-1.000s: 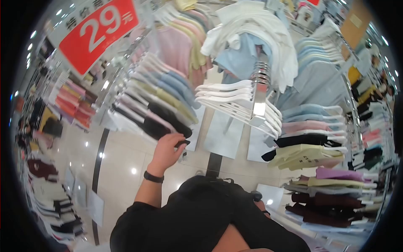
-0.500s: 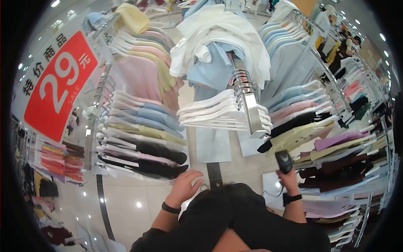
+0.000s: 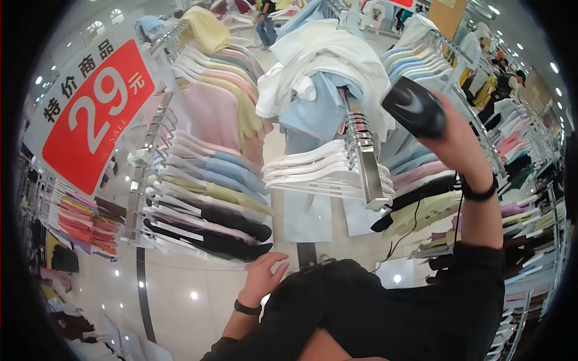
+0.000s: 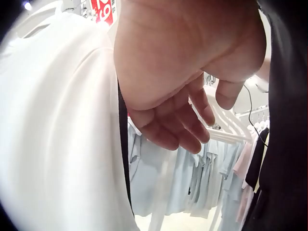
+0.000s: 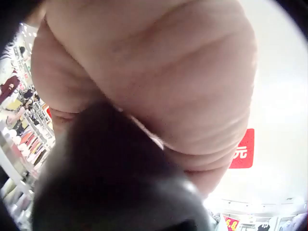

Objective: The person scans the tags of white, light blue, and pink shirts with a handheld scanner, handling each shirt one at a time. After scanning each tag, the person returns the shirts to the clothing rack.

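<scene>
My right hand [image 3: 459, 143] is raised over the right-hand clothes and grips a black handheld device [image 3: 415, 108] with a rounded, glossy head. The same dark device [image 5: 115, 178] fills the lower part of the right wrist view, fingers curled round it; its exact kind I cannot tell. Low in front of my body, my left hand [image 3: 265, 277] has loosely bent fingers with nothing in them. It is nearest to a black garment [image 3: 205, 242] at the front of the left rack. A white garment [image 4: 57, 125] hangs beside that hand in the left wrist view.
White hangers [image 3: 313, 165] hang from a chrome arm [image 3: 372, 180] straight ahead, with white clothes [image 3: 337, 54] piled behind. A red price sign [image 3: 96, 114] stands at left. Garments line both sides, and a thin black cable [image 3: 406, 237] dangles below the right wrist.
The right hand has risen with the black device from low beside the body to above the right-hand rack. The left hand has drawn back from the black garments toward the body.
</scene>
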`<state>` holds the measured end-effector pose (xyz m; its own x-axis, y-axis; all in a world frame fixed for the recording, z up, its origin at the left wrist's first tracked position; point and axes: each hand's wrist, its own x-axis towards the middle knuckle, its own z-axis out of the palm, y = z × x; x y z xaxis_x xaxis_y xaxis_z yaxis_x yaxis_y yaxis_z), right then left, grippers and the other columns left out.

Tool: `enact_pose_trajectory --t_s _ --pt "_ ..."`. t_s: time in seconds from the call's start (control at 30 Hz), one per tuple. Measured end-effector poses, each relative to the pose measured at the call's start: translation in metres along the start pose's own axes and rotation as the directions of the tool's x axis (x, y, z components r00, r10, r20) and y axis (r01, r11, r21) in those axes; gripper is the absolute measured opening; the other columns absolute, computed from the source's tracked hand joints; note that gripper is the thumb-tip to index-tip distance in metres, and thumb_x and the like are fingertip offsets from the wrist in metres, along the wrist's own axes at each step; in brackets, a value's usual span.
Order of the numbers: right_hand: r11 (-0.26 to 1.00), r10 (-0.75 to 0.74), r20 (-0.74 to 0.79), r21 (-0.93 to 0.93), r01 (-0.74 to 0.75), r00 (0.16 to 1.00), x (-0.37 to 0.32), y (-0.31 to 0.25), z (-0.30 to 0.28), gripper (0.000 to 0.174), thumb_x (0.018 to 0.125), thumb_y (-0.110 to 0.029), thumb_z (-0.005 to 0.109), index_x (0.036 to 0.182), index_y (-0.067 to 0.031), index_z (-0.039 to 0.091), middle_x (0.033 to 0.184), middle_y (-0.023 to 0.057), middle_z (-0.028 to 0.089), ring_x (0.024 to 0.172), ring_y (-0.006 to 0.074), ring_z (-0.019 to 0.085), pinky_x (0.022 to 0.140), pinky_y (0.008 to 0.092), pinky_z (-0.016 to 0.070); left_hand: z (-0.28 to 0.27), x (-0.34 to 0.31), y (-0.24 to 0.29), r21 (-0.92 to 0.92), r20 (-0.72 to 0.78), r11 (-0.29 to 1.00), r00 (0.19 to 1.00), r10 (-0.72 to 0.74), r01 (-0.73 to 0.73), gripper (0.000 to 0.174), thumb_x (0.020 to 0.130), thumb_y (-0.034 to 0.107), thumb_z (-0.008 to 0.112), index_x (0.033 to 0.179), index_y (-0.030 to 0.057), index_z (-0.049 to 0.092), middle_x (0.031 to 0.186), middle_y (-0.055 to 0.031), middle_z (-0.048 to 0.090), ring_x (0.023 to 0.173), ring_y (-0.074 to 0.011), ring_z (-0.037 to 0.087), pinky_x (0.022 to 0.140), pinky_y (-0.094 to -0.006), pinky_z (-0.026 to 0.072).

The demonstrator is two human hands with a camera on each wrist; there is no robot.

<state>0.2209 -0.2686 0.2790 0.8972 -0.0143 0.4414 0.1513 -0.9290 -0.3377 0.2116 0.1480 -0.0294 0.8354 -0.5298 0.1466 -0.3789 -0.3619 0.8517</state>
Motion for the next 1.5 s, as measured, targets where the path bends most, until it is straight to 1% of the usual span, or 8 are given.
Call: enact_pose_trajectory --t_s 0.23,0.4,0.5,0.67,0.93,1.3,1.4,1.5 --pt "0.899 -0.337 0.188 -0.226 0.374 0.923 0.118 0.026 0.042 0.063 0.077 -0.014 0.082 0.137 -0.0112 0.063 0.161 0.0254 0.037 0.145 0.0428 0.04 0.119 0.0453 0.0355 0.01 -0.012 0.003 0.135 -0.115 0.991 0.993 -0.003 0.019 0.02 0.09 0.016 0.075 0.108 0.0065 0.073 0.105 -0.013 0.074 0.1 -0.0346 0.07 0.089 -0.0426 0.0561" --pt "0.815 -0.213 0.314 -0.465 0.346 0.925 0.162 0.003 0.072 0.061 0.075 -0.015 0.079 0.134 -0.0101 0.065 0.163 0.0228 0.035 0.147 0.0443 0.036 0.121 0.0499 0.0333 0.022 -0.034 0.003 0.102 -0.183 0.977 0.969 -0.167 0.187 0.021 0.091 0.019 0.074 0.108 0.0067 0.073 0.105 -0.0142 0.073 0.099 -0.0349 0.07 0.087 -0.0427 0.0561" --pt "0.883 -0.351 0.167 -0.268 0.385 0.921 0.18 0.022 0.087 0.068 0.073 -0.013 0.079 0.137 -0.0045 0.061 0.154 0.023 0.048 0.14 0.0434 0.046 0.118 0.0467 0.0379 0.025 -0.04 0.004 0.097 -0.203 0.97 0.958 -0.202 0.225 0.022 0.092 0.02 0.073 0.109 0.007 0.073 0.106 -0.0146 0.073 0.099 -0.0348 0.07 0.087 -0.0426 0.0561" --pt "0.955 -0.183 0.051 0.246 0.165 0.982 0.176 0.039 0.068 0.06 0.078 -0.008 0.078 0.134 -0.0019 0.058 0.123 0.0169 0.069 0.113 0.0313 0.065 0.102 0.037 0.0479 0.027 -0.039 0.0 0.111 -0.241 0.97 0.952 -0.186 0.218 0.022 0.093 0.021 0.072 0.109 0.0068 0.073 0.105 -0.0148 0.073 0.101 -0.0342 0.07 0.088 -0.043 0.056" --pt "0.933 -0.025 -0.094 0.355 0.057 0.995 0.116 0.024 0.029 0.056 0.085 -0.007 0.077 0.137 -0.0009 0.058 0.117 0.007 0.069 0.106 0.0138 0.061 0.097 0.031 0.0484 0.007 -0.001 0.024 0.02 -0.147 0.995 0.985 -0.092 0.096 0.025 0.092 0.014 0.073 0.116 0.006 0.07 0.109 -0.0136 0.073 0.1 -0.0308 0.071 0.087 -0.0389 0.0563" --pt "0.947 0.088 -0.447 0.314 0.065 0.89 0.008 0.029 -0.019 0.034 0.088 -0.008 0.08 0.119 0.0001 0.069 0.102 0.0013 0.072 0.09 0.0096 0.062 0.086 0.0277 0.0509 -0.018 0.062 0.061 -0.124 -0.068 0.963 0.97 0.232 -0.239 0.047 0.088 0.0 0.071 0.133 0.0009 0.06 0.123 -0.0147 0.071 0.101 -0.025 0.071 0.091 -0.036 0.0551" --pt "0.975 -0.075 -0.718 0.093 0.202 0.692 -0.016 0.016 -0.035 0.039 0.089 -0.006 0.081 0.125 0.0004 0.068 0.109 0.0031 0.073 0.096 0.0117 0.065 0.09 0.0292 0.0513 -0.022 0.07 0.071 -0.155 -0.047 0.941 0.953 0.298 -0.302 0.042 0.088 0.004 0.072 0.129 0.0027 0.064 0.121 -0.0143 0.071 0.101 -0.0272 0.071 0.088 -0.0364 0.0548" --pt "0.74 -0.53 -0.673 -0.665 -0.107 0.516 -0.061 0.03 -0.08 0.04 0.088 -0.004 0.078 0.126 0.0004 0.068 0.116 0.0061 0.073 0.103 0.0159 0.068 0.096 0.0327 0.0519 -0.025 0.07 0.073 -0.18 0.03 0.923 0.935 0.352 -0.342 0.048 0.085 -0.002 0.071 0.132 0.0009 0.061 0.124 -0.0127 0.07 0.102 -0.0234 0.07 0.092 -0.0355 0.0543"
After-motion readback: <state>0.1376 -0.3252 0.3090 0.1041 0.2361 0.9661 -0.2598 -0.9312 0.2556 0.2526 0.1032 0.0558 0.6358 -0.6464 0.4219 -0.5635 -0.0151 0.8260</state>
